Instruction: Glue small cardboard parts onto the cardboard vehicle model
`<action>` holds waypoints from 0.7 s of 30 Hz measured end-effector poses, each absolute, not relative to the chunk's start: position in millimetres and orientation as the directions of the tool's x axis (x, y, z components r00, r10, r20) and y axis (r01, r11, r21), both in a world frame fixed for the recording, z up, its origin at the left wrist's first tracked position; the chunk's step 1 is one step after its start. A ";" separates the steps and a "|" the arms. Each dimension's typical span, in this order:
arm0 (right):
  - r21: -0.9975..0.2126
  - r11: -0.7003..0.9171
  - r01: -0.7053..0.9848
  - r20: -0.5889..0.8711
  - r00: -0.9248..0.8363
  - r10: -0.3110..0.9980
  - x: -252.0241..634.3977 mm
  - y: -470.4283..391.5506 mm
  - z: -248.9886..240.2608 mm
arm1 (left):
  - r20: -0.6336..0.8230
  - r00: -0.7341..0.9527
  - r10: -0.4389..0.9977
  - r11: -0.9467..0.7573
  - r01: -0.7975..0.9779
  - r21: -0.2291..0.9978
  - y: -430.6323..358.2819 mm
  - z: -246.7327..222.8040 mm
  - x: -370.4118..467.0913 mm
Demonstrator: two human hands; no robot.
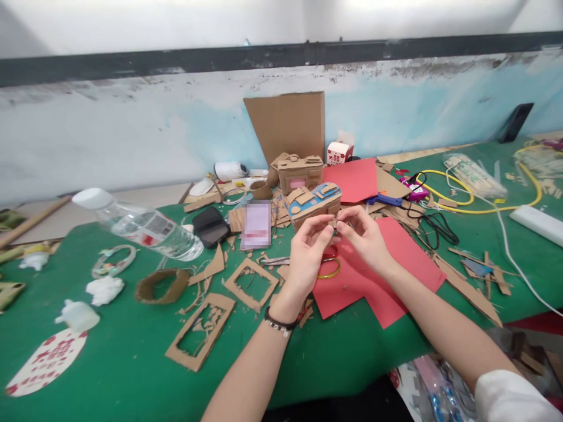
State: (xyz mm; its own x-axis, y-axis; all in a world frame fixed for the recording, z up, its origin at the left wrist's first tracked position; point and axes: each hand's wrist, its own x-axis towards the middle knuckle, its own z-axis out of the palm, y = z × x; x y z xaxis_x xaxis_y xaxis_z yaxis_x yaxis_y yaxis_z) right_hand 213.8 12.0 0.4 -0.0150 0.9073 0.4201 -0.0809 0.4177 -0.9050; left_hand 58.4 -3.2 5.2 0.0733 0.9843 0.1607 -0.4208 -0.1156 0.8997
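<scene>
My left hand (311, 241) and my right hand (358, 231) meet over the middle of the table, fingertips pinched close together. Between them is a tiny tan bit, largely hidden by the fingers and too small to name. Below the hands lie scissors (331, 268) with red and yellow handles, partly covered by my left hand. Red paper sheets (345, 293) spread beneath and to the right. Just behind the hands stands a cardboard camera model (314, 205) with a blue top, and behind it another cardboard camera model (301, 174).
A clear water bottle (145, 225) leans at the left by a black case (211, 227). Cardboard frames (200, 331), a cardboard ring (160, 286) and scraps litter the green table (132, 375). Right are a blue glue gun (387, 200), yellow cable (534, 181) and a white power strip (539, 224).
</scene>
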 end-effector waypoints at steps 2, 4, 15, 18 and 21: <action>-0.881 0.473 0.001 0.473 -0.004 0.881 215.1 10.1 1.7 | 0.170 0.043 0.985 -0.138 -0.402 0.905 -3.1 4.8 57.9; -0.839 0.534 0.100 0.538 0.015 0.843 216.3 7.7 3.2 | 0.177 0.006 0.984 -0.160 -0.395 0.905 -2.8 4.3 57.3; -0.735 0.619 0.277 0.647 0.009 0.763 217.4 2.1 7.0 | 0.148 0.028 0.989 -0.120 -0.448 0.886 -3.9 5.9 57.5; -0.714 0.639 0.285 0.661 -0.026 0.750 219.7 3.2 6.3 | 0.185 0.021 0.982 -0.157 -0.439 0.884 -2.9 5.4 56.5; -0.655 0.662 0.364 0.692 -0.063 0.719 224.5 6.8 4.6 | 0.234 0.011 0.972 -0.212 -0.389 0.896 -2.8 6.1 55.8</action>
State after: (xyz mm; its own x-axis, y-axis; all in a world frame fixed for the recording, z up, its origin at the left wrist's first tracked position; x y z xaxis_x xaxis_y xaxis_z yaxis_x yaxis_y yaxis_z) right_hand 224.5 6.8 4.6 -0.0633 0.7193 0.6918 0.3641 0.6621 -0.6551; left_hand 55.8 -2.8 6.1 0.0107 0.9721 0.2342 -0.3893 -0.2117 0.8964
